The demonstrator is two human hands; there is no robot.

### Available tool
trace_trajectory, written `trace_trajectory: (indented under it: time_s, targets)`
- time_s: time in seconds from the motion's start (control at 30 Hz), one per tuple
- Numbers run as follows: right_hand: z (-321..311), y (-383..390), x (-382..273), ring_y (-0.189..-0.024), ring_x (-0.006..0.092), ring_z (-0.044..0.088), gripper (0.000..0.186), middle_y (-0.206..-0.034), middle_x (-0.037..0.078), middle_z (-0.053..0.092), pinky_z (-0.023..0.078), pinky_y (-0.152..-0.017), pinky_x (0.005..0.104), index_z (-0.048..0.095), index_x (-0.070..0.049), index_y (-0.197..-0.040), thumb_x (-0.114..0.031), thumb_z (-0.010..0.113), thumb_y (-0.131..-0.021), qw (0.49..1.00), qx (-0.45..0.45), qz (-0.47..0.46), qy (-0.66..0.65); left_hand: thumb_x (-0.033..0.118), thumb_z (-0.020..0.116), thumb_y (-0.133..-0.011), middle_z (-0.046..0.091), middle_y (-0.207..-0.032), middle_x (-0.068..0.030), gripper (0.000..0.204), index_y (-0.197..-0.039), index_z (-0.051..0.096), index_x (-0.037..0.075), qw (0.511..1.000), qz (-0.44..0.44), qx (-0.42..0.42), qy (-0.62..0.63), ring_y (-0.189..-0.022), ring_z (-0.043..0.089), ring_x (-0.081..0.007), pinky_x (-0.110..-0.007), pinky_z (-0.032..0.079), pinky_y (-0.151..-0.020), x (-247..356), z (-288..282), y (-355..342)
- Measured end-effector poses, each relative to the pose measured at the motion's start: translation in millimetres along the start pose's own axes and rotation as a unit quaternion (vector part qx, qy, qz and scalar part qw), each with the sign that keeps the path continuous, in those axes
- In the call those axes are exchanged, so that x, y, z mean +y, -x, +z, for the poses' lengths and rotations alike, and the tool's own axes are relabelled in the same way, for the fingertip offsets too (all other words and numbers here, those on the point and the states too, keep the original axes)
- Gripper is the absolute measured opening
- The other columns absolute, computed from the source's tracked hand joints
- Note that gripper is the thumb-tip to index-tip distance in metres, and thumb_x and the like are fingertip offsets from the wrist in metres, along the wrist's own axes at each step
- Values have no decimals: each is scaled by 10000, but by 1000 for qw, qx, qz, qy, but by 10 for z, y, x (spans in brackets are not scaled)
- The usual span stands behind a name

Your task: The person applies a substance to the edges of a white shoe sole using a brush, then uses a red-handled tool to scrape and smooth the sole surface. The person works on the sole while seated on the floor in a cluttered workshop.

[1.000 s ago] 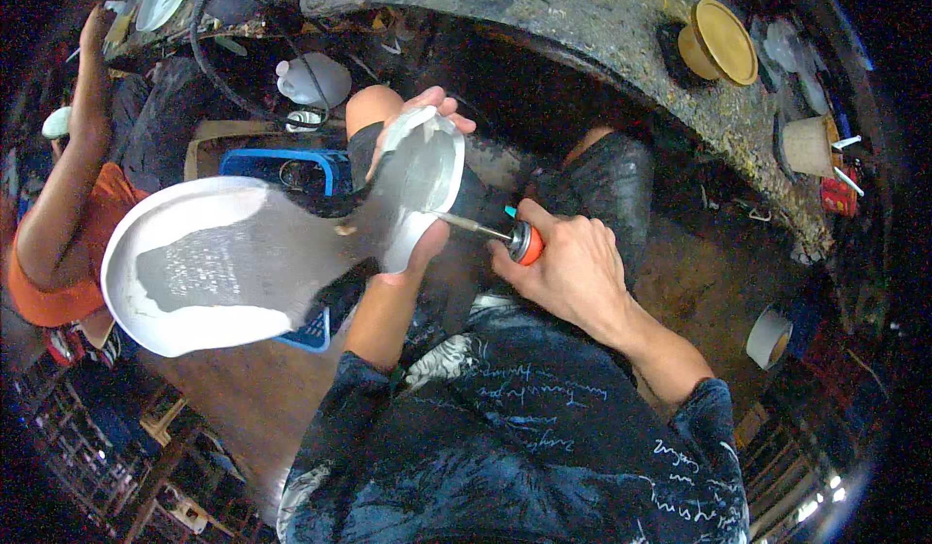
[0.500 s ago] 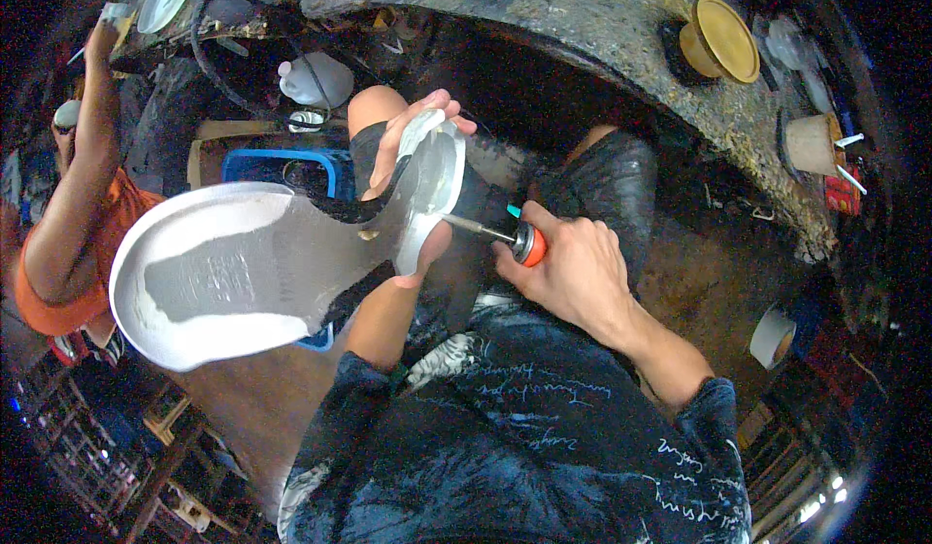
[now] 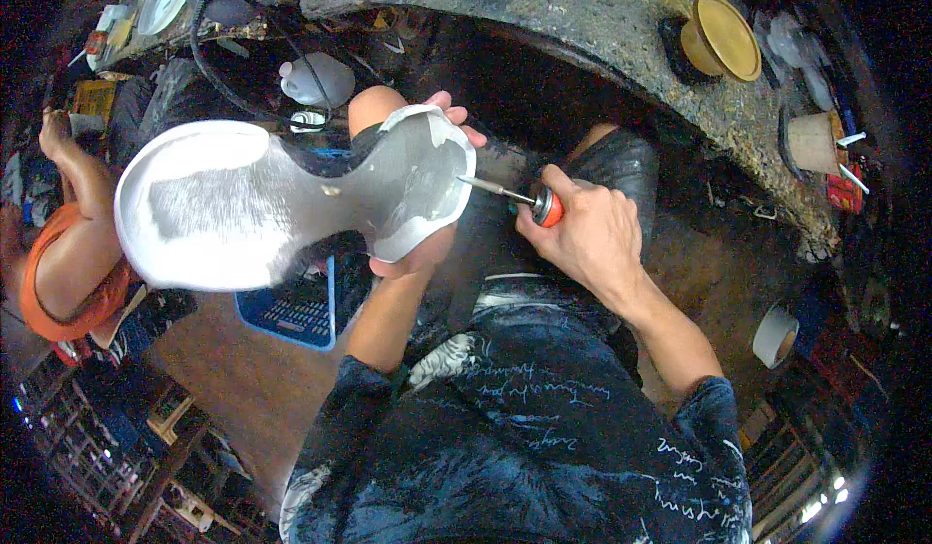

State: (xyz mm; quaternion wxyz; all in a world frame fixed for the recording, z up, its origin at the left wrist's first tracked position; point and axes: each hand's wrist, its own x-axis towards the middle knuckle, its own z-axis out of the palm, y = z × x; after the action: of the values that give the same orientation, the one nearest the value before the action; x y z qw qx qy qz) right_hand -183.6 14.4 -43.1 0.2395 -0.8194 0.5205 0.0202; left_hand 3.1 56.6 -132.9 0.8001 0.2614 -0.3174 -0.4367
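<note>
A large shoe-sole-shaped piece (image 3: pixel 325 199), grey in the middle with a shiny white border, lies across the view, broad end to the left. My left hand (image 3: pixel 424 251) is closed round its smaller right end from beneath; several fingertips show at the far edge and the rest is hidden under the piece. My right hand (image 3: pixel 594 226) is wrapped round the orange and black handle of a screwdriver-like tool (image 3: pixel 501 192). Its metal shaft points left, and the tip meets the white rim of the smaller end.
A worn stone-like ledge (image 3: pixel 602 44) curves along the far side, bearing a yellow round-topped container (image 3: pixel 723 39) and a beige pot (image 3: pixel 814 144). A blue basket (image 3: pixel 291 319) sits below the piece. At left is a person in orange (image 3: pixel 58 272). A whitish jug (image 3: pixel 317 80) stands beyond.
The sole-shaped piece has turned, its broad end rising in view and its grey face showing more fully. The tool has moved slightly up and right. The person at left has lowered an arm.
</note>
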Motion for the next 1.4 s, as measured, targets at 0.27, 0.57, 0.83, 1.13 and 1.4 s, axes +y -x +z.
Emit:
trace_trajectory:
  time_s: [0.27, 0.57, 0.83, 1.13, 1.4]
  targets:
    - [19, 146, -66, -710, 442, 752, 370, -795, 216, 758, 613, -667, 553, 714, -105, -1055, -423, 778, -877, 999, -34, -6, -7, 1119, 526, -594, 379, -1672, -311, 1591, -1681, 265, -13, 985, 22, -64, 159, -1275, 642, -418, -512, 528, -1090, -75, -19, -118]
    - [-35, 145, -46, -713, 425, 749, 354, -823, 179, 766, 610, -664, 530, 717, -108, -1031, -415, 785, -870, 999, -30, -22, 39, 1055, 505, -730, 378, -1644, -360, 1460, -1697, 213, 1, 993, -103, 44, 43, -1359, 596, -446, -565, 544, -1092, 104, 161, 7]
    - [81, 195, -80, -685, 410, 750, 361, -815, 186, 760, 607, -628, 530, 690, -100, -1009, -422, 781, -874, 998, -49, -37, 28, 973, 506, -842, 326, -1683, -352, 1261, -1729, 190, 135, 967, -201, 54, 145, -1439, 510, -519, -686, 501, -1104, 163, 35, 106]
    - [-121, 246, -102, -675, 383, 753, 336, -823, 165, 746, 611, -618, 518, 676, -120, -975, -417, 793, -869, 992, -48, -61, 104, 877, 224, -1008, 566, -1522, -309, 1067, -1653, 364, 38, 911, -350, 117, 183, -1282, 668, -428, -573, 610, -983, 316, -16, 62]
    - [-353, 25, -71, -780, 426, 761, 458, -784, 207, 755, 612, -718, 542, 711, -111, -943, -548, 804, -840, 991, -112, -58, 44, 785, 306, -1062, 651, -1451, -251, 909, -1615, 458, 81, 783, -565, 168, 199, -1162, 720, -494, -643, 637, -875, 1120, -221, 370]
